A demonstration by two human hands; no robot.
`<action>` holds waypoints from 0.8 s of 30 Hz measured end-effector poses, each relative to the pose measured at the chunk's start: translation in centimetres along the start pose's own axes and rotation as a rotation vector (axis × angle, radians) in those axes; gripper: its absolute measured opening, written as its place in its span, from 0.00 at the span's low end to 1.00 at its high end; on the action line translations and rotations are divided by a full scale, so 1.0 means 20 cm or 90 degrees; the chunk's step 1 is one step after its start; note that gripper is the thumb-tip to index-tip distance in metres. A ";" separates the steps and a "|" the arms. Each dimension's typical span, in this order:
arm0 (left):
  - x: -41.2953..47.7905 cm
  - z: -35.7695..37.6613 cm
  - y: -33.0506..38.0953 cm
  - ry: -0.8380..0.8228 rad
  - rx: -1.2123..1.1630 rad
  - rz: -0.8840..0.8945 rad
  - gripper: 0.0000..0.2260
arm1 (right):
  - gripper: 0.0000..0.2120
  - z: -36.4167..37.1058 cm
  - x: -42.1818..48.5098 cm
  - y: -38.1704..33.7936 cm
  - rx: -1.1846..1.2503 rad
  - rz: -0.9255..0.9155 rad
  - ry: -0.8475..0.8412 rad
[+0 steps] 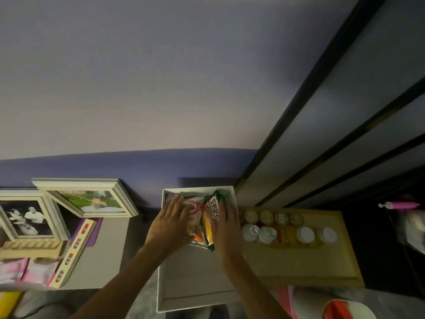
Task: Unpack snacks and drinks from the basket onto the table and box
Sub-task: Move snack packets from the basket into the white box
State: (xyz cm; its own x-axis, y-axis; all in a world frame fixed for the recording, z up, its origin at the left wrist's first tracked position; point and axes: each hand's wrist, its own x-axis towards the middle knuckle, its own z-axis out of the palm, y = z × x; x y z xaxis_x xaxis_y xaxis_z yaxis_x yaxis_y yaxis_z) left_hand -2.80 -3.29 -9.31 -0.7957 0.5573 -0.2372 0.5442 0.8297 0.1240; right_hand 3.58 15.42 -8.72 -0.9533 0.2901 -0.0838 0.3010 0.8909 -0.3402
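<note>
A white open box (197, 293) stands in front of me against the blue wall. Several snack packets lie in its far half. My left hand (169, 223) rests flat on a white and red packet (194, 210), fingers spread. My right hand (226, 226) presses against the right side of a green and yellow packet (212, 214) that stands on edge. To the right, a tan cardboard box top (299, 265) carries two rows of small drink bottles and cups (287, 229). The basket cannot be made out with certainty.
Two picture frames (87, 199) lean on the grey table (103, 256) at left, beside a wooden strip with red pieces (73, 247) and pink packets (20, 270). A white and red container (340, 309) sits at lower right. Dark cabinet doors rise at right.
</note>
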 end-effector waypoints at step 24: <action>-0.96 -1.56 -0.23 0.394 -0.099 -0.204 0.46 | 0.49 -1.75 -0.32 -0.55 0.007 -0.074 0.126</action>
State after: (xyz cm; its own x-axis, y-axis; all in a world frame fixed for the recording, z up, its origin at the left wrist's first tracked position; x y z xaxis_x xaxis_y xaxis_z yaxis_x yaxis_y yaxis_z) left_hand 1.65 -16.87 24.78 -0.9401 0.1623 0.2999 0.2512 0.9244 0.2871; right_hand 7.21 16.03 28.35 -0.9580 0.2495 0.1412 0.1881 0.9187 -0.3472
